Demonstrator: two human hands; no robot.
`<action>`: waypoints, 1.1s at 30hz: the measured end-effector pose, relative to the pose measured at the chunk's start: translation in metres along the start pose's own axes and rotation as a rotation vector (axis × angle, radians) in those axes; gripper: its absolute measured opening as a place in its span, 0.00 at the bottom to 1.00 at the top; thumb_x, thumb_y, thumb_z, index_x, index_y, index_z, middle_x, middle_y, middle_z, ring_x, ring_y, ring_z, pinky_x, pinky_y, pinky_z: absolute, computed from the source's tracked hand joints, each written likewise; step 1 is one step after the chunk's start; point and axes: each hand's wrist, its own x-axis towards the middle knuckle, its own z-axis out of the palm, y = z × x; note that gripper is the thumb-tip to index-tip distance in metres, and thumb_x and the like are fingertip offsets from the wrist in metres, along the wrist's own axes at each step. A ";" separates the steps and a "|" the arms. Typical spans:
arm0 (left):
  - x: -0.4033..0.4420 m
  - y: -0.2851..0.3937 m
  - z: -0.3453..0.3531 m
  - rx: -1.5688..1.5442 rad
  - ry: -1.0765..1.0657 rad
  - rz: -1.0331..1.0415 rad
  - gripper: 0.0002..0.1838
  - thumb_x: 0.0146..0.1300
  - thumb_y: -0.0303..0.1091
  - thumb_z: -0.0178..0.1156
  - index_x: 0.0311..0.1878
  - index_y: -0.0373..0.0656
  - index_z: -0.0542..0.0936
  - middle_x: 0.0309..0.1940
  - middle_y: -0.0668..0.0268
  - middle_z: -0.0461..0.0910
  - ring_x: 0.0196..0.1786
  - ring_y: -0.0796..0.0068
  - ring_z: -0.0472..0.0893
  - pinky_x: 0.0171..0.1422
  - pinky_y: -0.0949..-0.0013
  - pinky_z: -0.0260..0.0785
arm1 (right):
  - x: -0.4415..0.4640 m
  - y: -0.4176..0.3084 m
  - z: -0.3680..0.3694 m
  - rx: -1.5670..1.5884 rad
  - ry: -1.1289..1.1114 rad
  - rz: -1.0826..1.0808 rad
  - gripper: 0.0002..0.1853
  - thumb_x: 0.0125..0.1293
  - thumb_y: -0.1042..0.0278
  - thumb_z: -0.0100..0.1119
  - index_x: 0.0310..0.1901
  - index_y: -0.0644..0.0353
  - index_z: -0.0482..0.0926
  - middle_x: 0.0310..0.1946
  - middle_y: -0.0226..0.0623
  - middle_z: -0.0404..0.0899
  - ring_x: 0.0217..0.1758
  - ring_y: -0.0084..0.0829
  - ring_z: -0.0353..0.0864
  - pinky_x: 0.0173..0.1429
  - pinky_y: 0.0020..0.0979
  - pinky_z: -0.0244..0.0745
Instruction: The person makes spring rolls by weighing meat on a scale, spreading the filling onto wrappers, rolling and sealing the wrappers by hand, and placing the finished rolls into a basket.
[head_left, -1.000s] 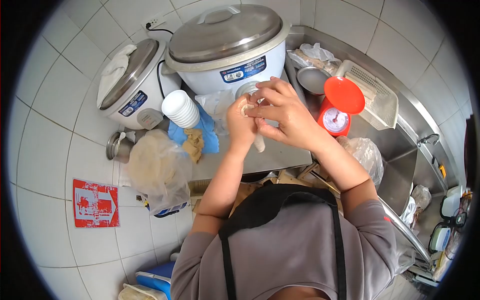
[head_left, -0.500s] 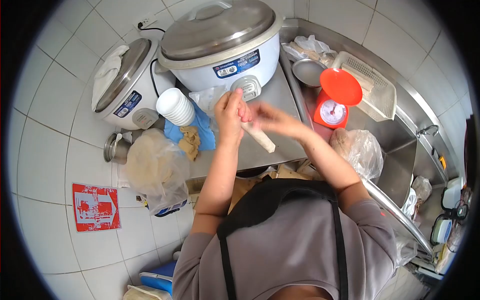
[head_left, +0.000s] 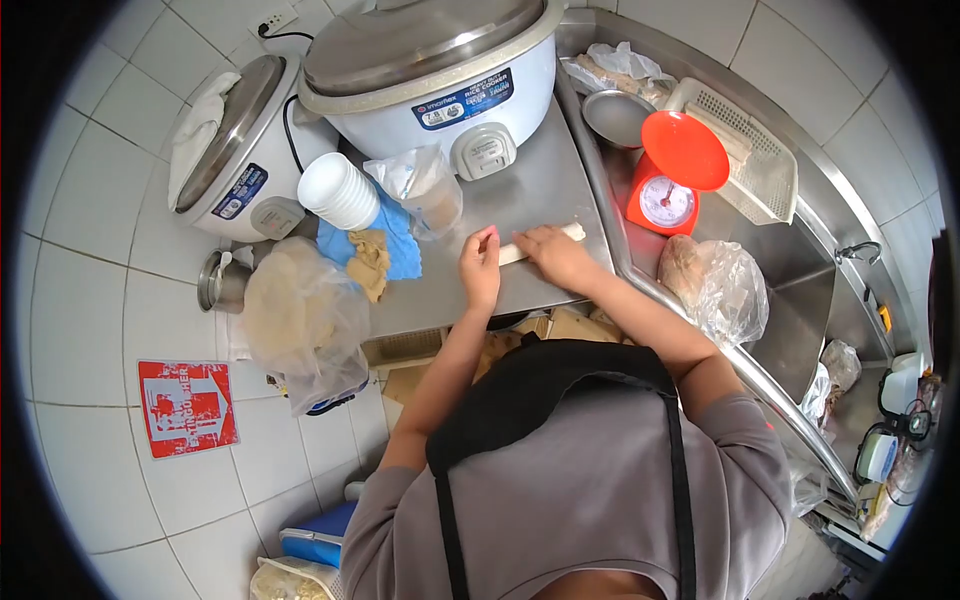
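Observation:
A pale, slim roll [head_left: 512,253], much like an uncooked spring roll, lies on the steel table [head_left: 520,200]. Across its right part rests my right hand [head_left: 560,258], fingers bent over it and gripping it from above. My left hand [head_left: 480,268] stands on edge at the roll's left end, its fingers drawn together and pointing up; whether anything sits between them is hidden. Behind my left hand is a clear plastic bag [head_left: 425,195] with brownish contents. Further left, a large plastic bag [head_left: 300,310] holds pale, round, thin sheets.
Two rice cookers [head_left: 430,80] stand at the back. Stacked white cups [head_left: 340,190], a blue cloth [head_left: 400,245] and a brown cloth [head_left: 370,265] are at left. A red scale [head_left: 664,200], white basket [head_left: 765,195] and bagged item [head_left: 730,295] are by the sink at right.
The roll has gone from being held up, slanting, in my left hand to lying on the table. My right hand has come down over it, and my left hand has lowered to its end.

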 end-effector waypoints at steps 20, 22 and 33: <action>-0.006 0.027 -0.002 0.903 -0.451 0.515 0.34 0.64 0.50 0.50 0.66 0.34 0.62 0.65 0.47 0.62 0.69 0.51 0.60 0.72 0.48 0.45 | -0.014 0.007 0.000 -0.233 0.086 0.180 0.36 0.61 0.50 0.55 0.66 0.61 0.59 0.63 0.43 0.65 0.70 0.39 0.59 0.73 0.52 0.43; 0.020 0.025 0.000 0.906 -0.524 0.389 0.35 0.64 0.51 0.50 0.66 0.34 0.62 0.64 0.47 0.64 0.68 0.53 0.62 0.72 0.49 0.47 | 0.004 0.021 -0.001 -0.183 0.027 0.205 0.34 0.58 0.52 0.59 0.64 0.58 0.63 0.60 0.42 0.67 0.67 0.40 0.63 0.71 0.53 0.46; 0.044 0.057 0.026 0.648 -0.614 0.419 0.19 0.54 0.39 0.64 0.45 0.38 0.75 0.39 0.56 0.79 0.40 0.59 0.80 0.50 0.58 0.68 | 0.047 0.057 -0.086 0.555 -0.603 0.315 0.28 0.64 0.40 0.52 0.49 0.61 0.76 0.35 0.41 0.80 0.37 0.34 0.81 0.44 0.35 0.72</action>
